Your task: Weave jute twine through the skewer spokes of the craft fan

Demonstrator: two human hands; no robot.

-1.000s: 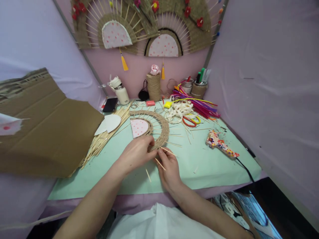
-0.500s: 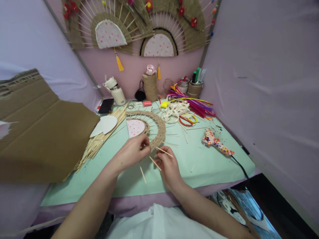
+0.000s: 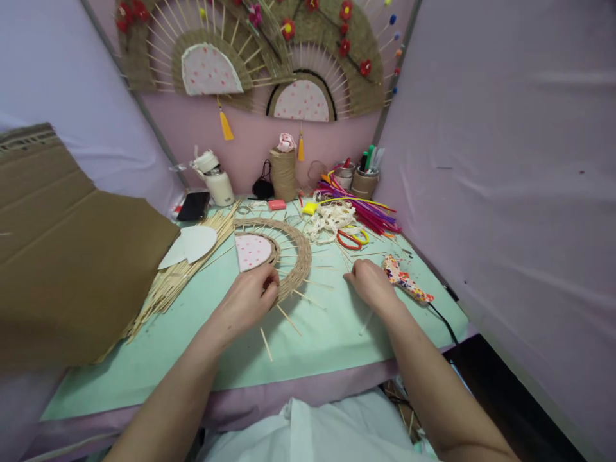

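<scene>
A half-round fan (image 3: 299, 256) of thin wooden sticks and woven twine lies on the table, its inner half-disc (image 3: 253, 250) covered in white cloth with pink dots. My left hand (image 3: 253, 295) is closed on the fan's near lower part, where several sticks jut out toward me. To the right, my right hand (image 3: 373, 282) is down at the tabletop with its fingers curled together. Its fingertips are beside loose thin sticks (image 3: 347, 260); whatever they pinch is hidden. Just right of that hand lies a flower-patterned glue gun (image 3: 407, 279) with a black cord.
Bundled sticks (image 3: 168, 282), a white paper shape (image 3: 192, 244) and cardboard (image 3: 86, 276) are at left. Red-handled scissors (image 3: 349, 240), white lace (image 3: 330, 219) and purple-pink pipe cleaners (image 3: 370, 212) lie behind. A twine spool (image 3: 283, 176) and bottle (image 3: 219, 183) stand at the back.
My right hand has left the fan's sticks and moved right, to the tabletop by the glue gun. My left hand stays on the fan. The camera view has shifted slightly.
</scene>
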